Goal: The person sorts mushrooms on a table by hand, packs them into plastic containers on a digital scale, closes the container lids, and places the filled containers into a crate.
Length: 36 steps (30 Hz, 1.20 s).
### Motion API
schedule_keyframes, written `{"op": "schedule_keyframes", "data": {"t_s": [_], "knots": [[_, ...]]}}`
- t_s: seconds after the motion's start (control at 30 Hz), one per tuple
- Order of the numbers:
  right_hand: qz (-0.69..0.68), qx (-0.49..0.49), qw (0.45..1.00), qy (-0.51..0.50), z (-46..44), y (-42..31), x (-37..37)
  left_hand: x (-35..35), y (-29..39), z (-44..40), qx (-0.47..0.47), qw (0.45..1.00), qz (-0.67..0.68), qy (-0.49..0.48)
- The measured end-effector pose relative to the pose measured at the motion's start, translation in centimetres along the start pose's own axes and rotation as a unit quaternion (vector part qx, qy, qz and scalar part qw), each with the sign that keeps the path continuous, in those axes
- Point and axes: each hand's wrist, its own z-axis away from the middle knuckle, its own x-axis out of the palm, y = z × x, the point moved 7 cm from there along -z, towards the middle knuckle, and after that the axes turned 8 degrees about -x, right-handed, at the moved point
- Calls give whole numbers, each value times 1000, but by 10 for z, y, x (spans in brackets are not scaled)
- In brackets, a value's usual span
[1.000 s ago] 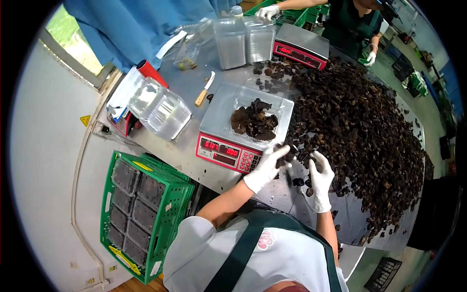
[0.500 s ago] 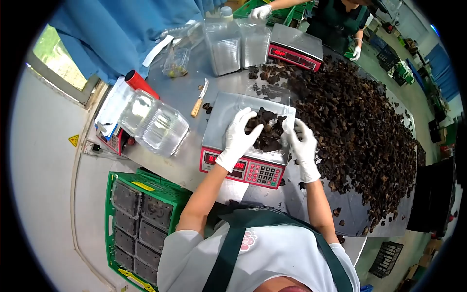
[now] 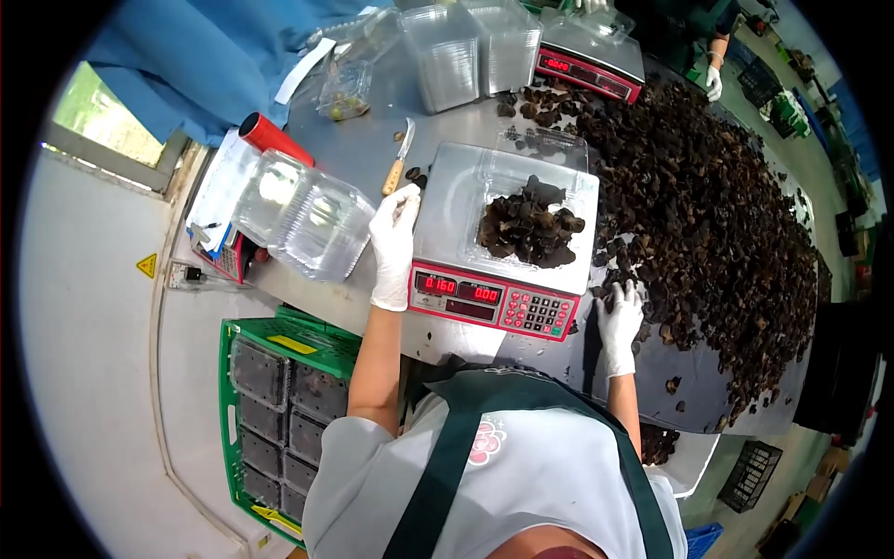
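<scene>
Dark mushroom pieces (image 3: 529, 226) lie heaped in a clear plastic tray (image 3: 486, 191) on the silver scale (image 3: 445, 200), whose red display reads 0.160. My left hand (image 3: 393, 244), in a white glove, is raised at the scale's left edge beside the knife (image 3: 400, 158); its fingers are pressed together, and what they hold, if anything, cannot be made out. Right of the scale, my right hand (image 3: 621, 321), also gloved, rests at the near edge of the large dark mushroom pile (image 3: 708, 224), its fingers a little spread and touching the pieces.
Clear containers stand stacked at the back (image 3: 442, 61) and lie at the left (image 3: 303, 219). A red cylinder (image 3: 275, 140) is behind the left ones. A second scale (image 3: 591, 56) stands near a co-worker (image 3: 684, 23). A green crate (image 3: 289, 337) with packed boxes sits below the table's left side.
Both hands have left the tray on the scale, my left moving left and my right down to the pile's edge. The heap in the tray looks larger, and the display rose from 0.127.
</scene>
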Motion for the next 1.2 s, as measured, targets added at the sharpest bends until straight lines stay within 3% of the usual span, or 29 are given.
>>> {"op": "schedule_keyframes", "data": {"t_s": [0.3, 0.43, 0.67, 0.83, 1.03, 1.07, 1.2], "knots": [[-161, -25, 983, 82, 50, -7, -20, 14, -24, 6, -48, 998, 18, -47], [-99, -30, 987, 123, 56, -5, -47, 19, -5, 15, -40, 998, -18, -54], [-27, 111, 993, 42, 41, 31, -25, 15, -25, 17, -98, 994, 3, -54], [-19, 69, 997, 22, 32, 30, -15, 12, -12, 20, -80, 996, -15, -46], [-173, 162, 968, 82, 20, 57, -21, 7, -14, 23, -93, 995, -1, -39], [-289, 227, 928, 65, 19, 67, -10, 7, -13, 24, -92, 995, -1, -35], [-346, 178, 914, 119, -7, 52, -47, 6, -5, 26, -81, 996, -29, -31]]}}
